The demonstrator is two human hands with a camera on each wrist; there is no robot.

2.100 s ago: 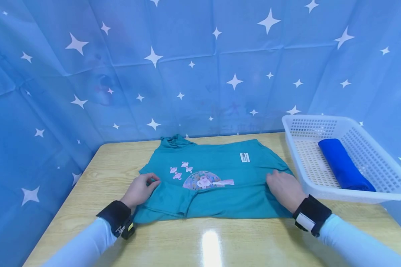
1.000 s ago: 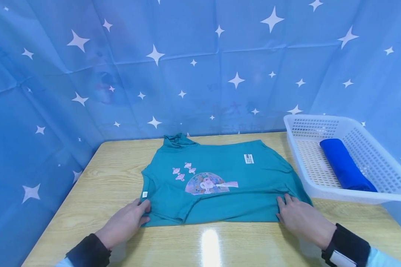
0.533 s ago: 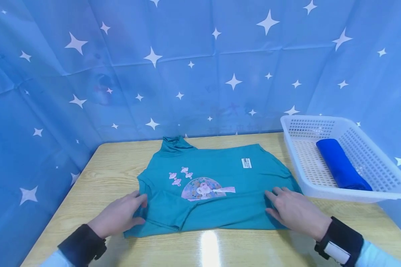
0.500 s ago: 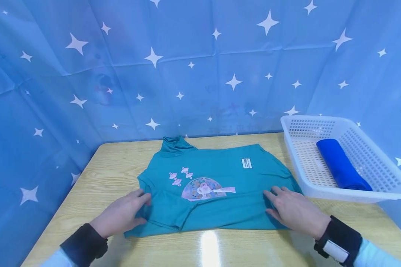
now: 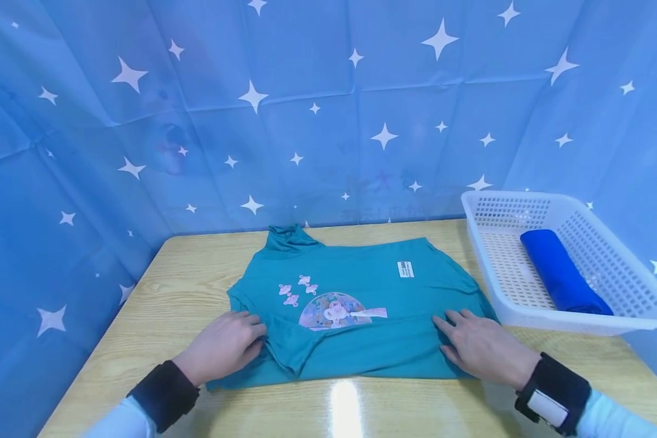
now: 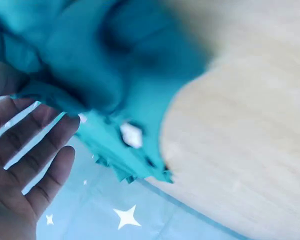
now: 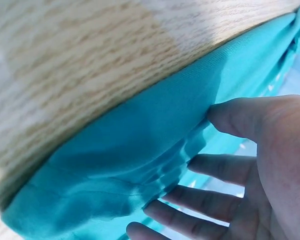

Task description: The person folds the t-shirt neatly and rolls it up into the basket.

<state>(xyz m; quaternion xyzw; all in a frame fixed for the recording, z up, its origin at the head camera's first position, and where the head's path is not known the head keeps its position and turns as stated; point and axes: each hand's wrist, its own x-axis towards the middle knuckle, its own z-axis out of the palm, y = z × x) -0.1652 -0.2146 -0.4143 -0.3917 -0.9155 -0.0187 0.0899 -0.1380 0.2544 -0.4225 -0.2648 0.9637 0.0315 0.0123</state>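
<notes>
A teal shirt (image 5: 356,267) with a fan print and small pink flower prints lies spread on the table, its near part folded over. At the shirt's near left corner, my left hand (image 5: 225,345) pinches the sleeve cloth (image 6: 65,65) between thumb and index finger, and the other fingers are extended. That cloth is raised in the left wrist view, partly blurred. My right hand (image 5: 484,347) rests on the near right part of the shirt with its fingers (image 7: 205,197) spread, touching the folded cloth.
A white perforated plastic basket (image 5: 482,261) stands at the right of the wooden table (image 5: 180,286), holding a rolled blue cloth (image 5: 564,271). A blue curtain (image 5: 328,121) with white stars hangs behind and at the left.
The left hand moved down to the shirt's left corner, then right and slightly up, shifting the sleeve cloth. The right hand came down to the near right edge and has since stayed nearly still.
</notes>
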